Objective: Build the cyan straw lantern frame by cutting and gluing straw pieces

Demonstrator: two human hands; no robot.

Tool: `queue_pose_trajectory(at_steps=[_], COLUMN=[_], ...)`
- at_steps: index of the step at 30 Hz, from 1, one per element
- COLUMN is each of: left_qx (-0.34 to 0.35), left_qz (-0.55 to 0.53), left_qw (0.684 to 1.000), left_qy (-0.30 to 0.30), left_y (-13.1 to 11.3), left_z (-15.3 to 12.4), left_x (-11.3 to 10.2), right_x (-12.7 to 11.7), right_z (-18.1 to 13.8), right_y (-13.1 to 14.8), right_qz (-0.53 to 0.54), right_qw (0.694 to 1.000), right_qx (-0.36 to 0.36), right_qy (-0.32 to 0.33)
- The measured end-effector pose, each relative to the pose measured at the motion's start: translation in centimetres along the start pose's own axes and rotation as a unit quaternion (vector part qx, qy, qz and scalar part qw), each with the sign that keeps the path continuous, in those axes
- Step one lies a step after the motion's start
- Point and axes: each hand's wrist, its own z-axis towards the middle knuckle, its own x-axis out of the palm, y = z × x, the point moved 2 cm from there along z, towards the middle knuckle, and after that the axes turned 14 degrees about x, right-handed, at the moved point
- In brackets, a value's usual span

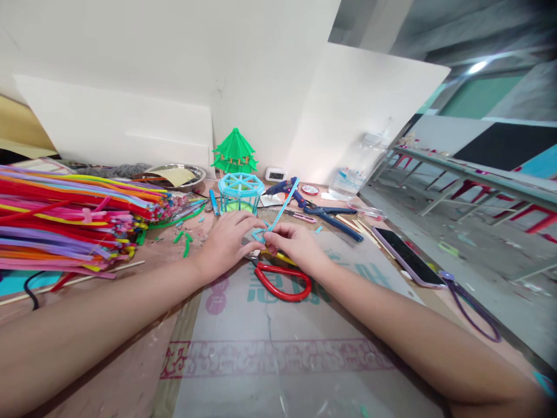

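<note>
Right hand [292, 245] pinches light-blue strip [284, 203]; left hand [227, 239] at bent end, cannot tell whether gripping; red-handled scissors [285, 270] near

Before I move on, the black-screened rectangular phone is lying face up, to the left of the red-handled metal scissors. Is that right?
Left is wrong: the head view shows the phone lying face up to the right of the scissors.
</note>
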Motion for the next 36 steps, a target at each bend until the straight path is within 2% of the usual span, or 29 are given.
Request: queue_pose_trajectory(at_steps=[12, 19, 26, 32, 36], left_qx=[0.000, 0.000, -0.010, -0.015, -0.037], left_qz=[0.006, -0.036, -0.085, -0.121, -0.131], left_qw=[1.000, 0.997, 0.994, 0.991, 0.990], left_qy=[0.011, 0.071, 0.064, 0.062, 0.039], left_y=[0.1, 1.0, 0.9, 0.9, 0.7], left_z=[-0.1, -0.2, -0.1, 0.1, 0.2], left_x=[0.2, 1.1, 1.3, 1.3, 1.0], right_x=[0.0, 0.0, 0.0, 0.1, 0.0], right_z=[-0.1, 0.0, -0.1, -0.3, -0.1], right_y=[0.1, -0.1, -0.1, 0.1, 0.2], right_qz=[-0.028, -0.024, -0.035, -0.037, 0.008], right_qw=[0.999, 0.999, 0.997, 0.997, 0.999], right_qx=[-0.022, -0.025, -0.044, -0.052, -0.033], right_qy=[0.017, -0.011, -0.051, -0.032, -0.021])
